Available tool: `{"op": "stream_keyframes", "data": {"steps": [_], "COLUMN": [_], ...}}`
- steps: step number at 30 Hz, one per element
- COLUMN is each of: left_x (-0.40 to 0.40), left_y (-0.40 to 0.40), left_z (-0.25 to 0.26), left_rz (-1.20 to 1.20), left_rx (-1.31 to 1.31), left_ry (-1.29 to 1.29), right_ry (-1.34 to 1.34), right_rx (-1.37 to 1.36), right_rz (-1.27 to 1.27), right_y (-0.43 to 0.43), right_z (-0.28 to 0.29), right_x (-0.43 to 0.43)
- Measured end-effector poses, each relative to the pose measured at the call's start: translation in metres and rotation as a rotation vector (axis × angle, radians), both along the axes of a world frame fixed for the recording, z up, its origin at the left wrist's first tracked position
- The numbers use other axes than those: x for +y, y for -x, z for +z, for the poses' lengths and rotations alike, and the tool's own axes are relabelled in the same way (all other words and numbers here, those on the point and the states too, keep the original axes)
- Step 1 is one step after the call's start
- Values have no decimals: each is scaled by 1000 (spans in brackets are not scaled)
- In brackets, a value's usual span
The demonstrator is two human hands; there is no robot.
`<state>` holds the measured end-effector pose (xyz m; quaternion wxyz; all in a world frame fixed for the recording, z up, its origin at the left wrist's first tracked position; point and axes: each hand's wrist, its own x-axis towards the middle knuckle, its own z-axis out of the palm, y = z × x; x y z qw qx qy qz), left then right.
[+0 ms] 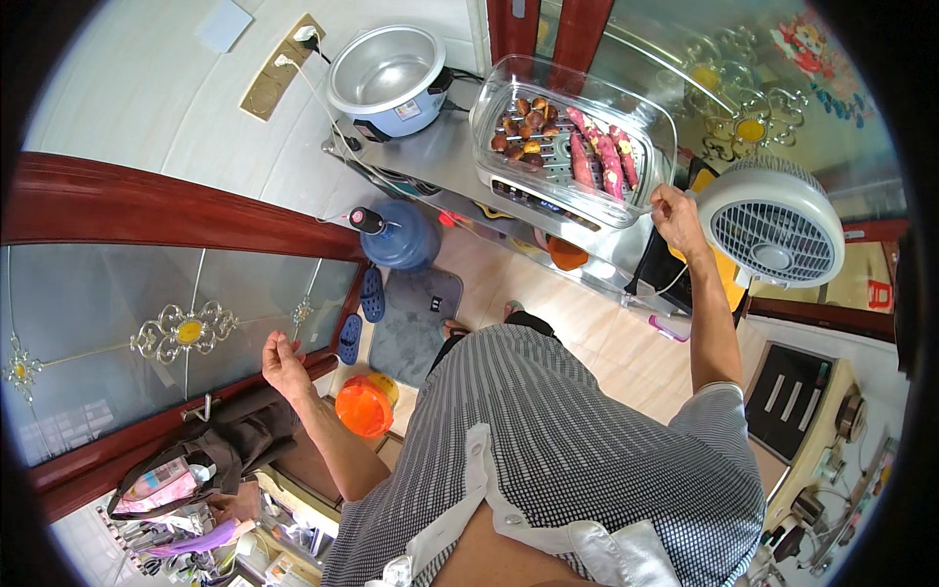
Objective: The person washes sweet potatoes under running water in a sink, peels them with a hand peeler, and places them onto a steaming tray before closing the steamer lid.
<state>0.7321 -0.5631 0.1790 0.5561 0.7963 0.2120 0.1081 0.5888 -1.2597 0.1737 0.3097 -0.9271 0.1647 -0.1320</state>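
Note:
A clear-walled electric steamer (480,158) stands on the steel counter, its control panel facing me. Chestnuts (533,125) lie on the left of its perforated tray, and several purple-skinned sweet potatoes (607,158) on the right. My right hand (675,213) is at the steamer's front right corner, fingers curled; whether it grips the clear rim or only sits beside it, I cannot tell. Just right of that hand is a white fan (774,220). My left hand (285,365) is raised at the left, away from the counter, holding nothing visible, its fingers bent close together.
An uncovered blue electric pot (389,81) stands left of the steamer on the steel counter (440,150). Below are a water bottle with a pump (402,235), a grey mat (414,323), blue slippers (373,293) and an orange bucket (363,407). Cords run along the wall.

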Motion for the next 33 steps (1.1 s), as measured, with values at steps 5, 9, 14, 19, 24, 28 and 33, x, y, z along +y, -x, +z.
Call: {"op": "stream_keyframes", "data": {"steps": [5,9,14,19,24,28,33], "left_x": [-10,-15,-19,-16,-14,-14,-14], "left_y": [-1,3,3,0,5,8,10], "left_z": [3,6,4,1,-4,-5,0], "left_rz": [-6,1,-5,-39,-33,-16,-27], "left_rx": [24,41,45,26,14,13,16], "left_ry": [-8,-5,10,11,16,48,35], "right_ry": [-25,-31,73,176,161,199,195], "right_rx": [80,200,214,127,170,131,204], "right_rz": [15,-3,-30,1,-47,-42,-32], "right_y": [0,-1,3,9,7,3,4], "right_z": [7,20,33,10,7,1,3], "right_x": [-1,6,18,4,9,9,11]}}
